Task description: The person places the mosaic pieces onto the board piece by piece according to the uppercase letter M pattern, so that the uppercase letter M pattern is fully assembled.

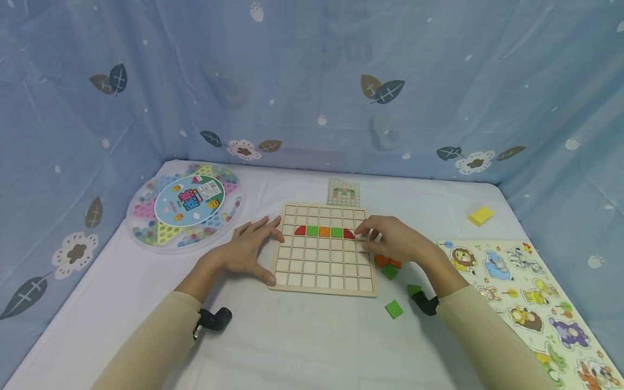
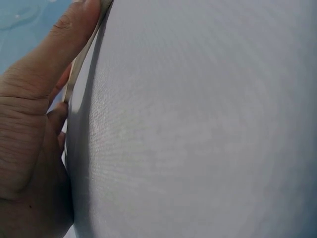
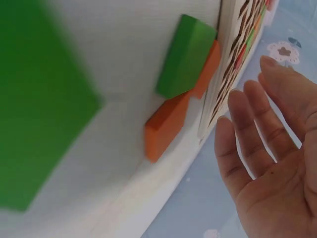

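A wooden grid board (image 1: 336,268) lies on the white table. Across it runs a row of tiles: a rounded red piece (image 1: 300,231), a green square (image 1: 312,232), an orange square (image 1: 324,232), a green square (image 1: 337,233) and a second rounded red piece (image 1: 348,234). My left hand (image 1: 246,249) is spread along the board's left side, thumb at the near corner and fingertips on the frame. Over the right edge, my right hand (image 1: 392,241) has its index fingertip right at the red end piece. Its fingers (image 3: 252,124) are loosely bent with nothing between them.
Orange tiles (image 3: 166,124) and a green tile (image 1: 389,271) lie beside the board's right edge; more green tiles (image 1: 394,309) lie nearer. Behind the board is a small pattern card (image 1: 343,201). Around are a round game box (image 1: 190,200), yellow tiles (image 1: 480,215) and an animal puzzle (image 1: 526,292).
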{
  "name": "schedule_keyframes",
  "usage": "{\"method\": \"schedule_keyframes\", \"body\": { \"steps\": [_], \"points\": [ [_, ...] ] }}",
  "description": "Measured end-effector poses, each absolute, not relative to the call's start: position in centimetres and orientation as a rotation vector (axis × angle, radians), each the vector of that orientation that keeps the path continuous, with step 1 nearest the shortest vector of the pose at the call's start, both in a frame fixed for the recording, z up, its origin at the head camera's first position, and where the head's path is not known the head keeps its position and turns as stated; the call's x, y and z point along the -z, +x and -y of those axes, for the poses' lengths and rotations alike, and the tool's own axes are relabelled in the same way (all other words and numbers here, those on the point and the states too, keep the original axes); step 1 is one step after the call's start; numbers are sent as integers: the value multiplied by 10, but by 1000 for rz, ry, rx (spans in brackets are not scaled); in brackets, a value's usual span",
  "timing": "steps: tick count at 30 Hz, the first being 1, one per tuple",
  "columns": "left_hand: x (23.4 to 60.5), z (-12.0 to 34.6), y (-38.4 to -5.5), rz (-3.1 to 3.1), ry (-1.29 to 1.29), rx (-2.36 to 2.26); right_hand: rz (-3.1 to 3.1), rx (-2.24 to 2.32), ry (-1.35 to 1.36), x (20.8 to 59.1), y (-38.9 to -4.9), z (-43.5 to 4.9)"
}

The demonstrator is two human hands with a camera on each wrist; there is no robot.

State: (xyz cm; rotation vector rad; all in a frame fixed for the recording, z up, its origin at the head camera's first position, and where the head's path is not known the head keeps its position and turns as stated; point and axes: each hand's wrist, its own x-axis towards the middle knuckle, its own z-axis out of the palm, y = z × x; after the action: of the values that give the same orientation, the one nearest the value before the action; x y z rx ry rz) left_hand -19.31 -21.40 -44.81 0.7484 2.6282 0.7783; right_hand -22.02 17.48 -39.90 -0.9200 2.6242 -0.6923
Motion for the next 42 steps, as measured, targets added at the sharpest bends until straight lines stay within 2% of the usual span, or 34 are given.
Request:
{"method": "schedule_keyframes", "body": {
  "steps": [9, 18, 27, 42],
  "points": [
    [445, 214, -191, -2625, 752, -800, -2605, 730, -965, 402, -211, -192],
    [446, 213, -191, -2622, 761, -787, -2571, 755, -884, 403, -199, -206],
    [445, 213, -190, -2623, 763, -805, -2525, 788, -980, 406, -195, -217],
    [448, 213, -191, -2629, 755, -787, -2438, 781, -928, 404, -186, -229]
  ]
}}
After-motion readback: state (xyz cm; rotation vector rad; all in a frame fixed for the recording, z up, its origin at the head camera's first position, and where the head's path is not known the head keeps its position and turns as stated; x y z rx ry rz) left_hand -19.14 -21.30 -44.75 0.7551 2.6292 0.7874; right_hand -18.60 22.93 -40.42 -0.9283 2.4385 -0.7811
